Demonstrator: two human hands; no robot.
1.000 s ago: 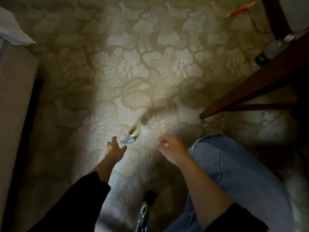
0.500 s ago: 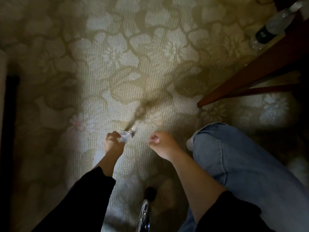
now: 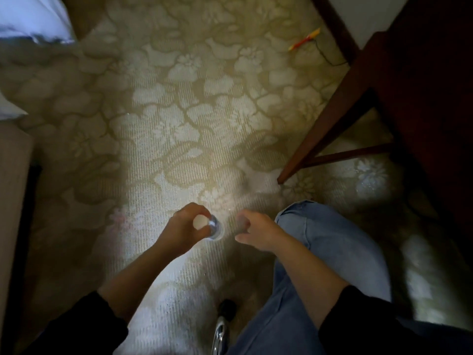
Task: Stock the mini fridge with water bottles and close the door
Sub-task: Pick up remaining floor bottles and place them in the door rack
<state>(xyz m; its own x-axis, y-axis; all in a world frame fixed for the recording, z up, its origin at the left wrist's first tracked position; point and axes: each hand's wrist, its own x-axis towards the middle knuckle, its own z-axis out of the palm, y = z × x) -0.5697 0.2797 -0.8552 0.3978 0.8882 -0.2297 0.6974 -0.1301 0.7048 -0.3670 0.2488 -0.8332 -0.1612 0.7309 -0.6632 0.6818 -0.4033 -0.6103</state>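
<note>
My left hand point(image 3: 183, 228) is closed around the top of a clear water bottle point(image 3: 213, 228), seen from above with its white cap point(image 3: 201, 222) between my fingers. The bottle hangs upright over the patterned carpet. My right hand point(image 3: 257, 233) hovers just to the right of the bottle, fingers loosely curled and apart, holding nothing. No mini fridge is visible in this view.
A dark wooden table with a slanted leg point(image 3: 325, 126) stands at the right. An orange pencil point(image 3: 304, 39) lies on the carpet beyond it. A beige furniture edge point(image 3: 12, 188) runs along the left, with white fabric point(image 3: 33, 19) above. My bent knee in jeans point(image 3: 330, 247) is at lower right.
The view tilted up, so the bottle lying under the table is out of sight. My left hand shifted its grip over the bottle's cap; my right hand opened slightly beside it.
</note>
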